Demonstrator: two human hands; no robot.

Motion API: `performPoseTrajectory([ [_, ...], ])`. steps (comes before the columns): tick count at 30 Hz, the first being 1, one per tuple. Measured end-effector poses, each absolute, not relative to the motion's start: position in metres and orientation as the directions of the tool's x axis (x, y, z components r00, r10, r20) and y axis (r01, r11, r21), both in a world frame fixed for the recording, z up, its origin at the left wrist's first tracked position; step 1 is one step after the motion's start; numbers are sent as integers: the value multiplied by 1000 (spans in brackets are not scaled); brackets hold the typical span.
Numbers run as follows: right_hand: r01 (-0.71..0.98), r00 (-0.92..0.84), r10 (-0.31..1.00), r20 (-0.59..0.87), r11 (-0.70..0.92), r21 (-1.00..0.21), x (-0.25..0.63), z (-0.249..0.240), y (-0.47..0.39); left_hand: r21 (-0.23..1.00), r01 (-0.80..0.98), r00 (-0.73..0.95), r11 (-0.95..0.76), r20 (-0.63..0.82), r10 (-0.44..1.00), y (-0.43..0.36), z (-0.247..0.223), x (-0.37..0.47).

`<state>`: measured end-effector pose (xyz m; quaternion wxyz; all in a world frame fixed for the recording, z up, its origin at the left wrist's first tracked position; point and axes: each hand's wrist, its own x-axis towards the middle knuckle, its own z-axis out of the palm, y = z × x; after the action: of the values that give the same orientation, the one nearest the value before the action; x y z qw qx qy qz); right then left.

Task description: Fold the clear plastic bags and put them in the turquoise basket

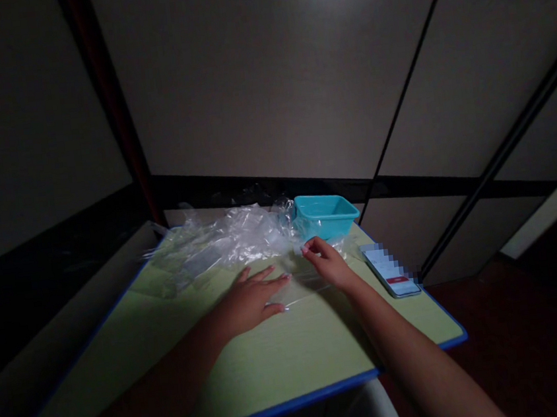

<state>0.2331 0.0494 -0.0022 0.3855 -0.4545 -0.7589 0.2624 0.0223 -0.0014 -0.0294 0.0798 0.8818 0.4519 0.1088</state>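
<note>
My left hand (251,302) lies flat with its fingers spread over the table. Its fingertips touch a clear plastic bag (301,288) that is laid out flat. Above the bag's far side my right hand (331,264) is closed in a pinch, thumb against forefinger. What sits between those fingertips is too small and dim to make out. Just beyond the right hand stands a teal plastic basket (328,228). A heap of crumpled clear plastic bags (248,233) spreads behind the left hand, up to the basket's left side.
The pale green table (285,367) has a blue edge. A phone (395,276) with its screen lit lies near the right edge. Large grey panels (265,84) rise behind the table. A pale seat-like shape (374,411) shows under the front edge.
</note>
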Motion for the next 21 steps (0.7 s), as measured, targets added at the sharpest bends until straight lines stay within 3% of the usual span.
performPoseTrajectory([
  [2,627,-352,851,389,523,-577,225,-5,40,248,772,570,-586,138,810,0,-32,22],
  [5,797,-441,857,268,511,-324,217,-13,28,266,761,577,-592,138,805,1,-33,23],
  [7,832,-478,859,181,509,-221,214,-18,24,273,760,578,-589,128,806,1,-32,23],
  [12,842,-520,853,45,521,-142,212,-26,23,276,766,572,-581,120,812,-1,-28,25],
  [21,865,-494,869,-20,489,-114,219,-21,23,288,749,581,-596,145,801,-5,-25,24],
])
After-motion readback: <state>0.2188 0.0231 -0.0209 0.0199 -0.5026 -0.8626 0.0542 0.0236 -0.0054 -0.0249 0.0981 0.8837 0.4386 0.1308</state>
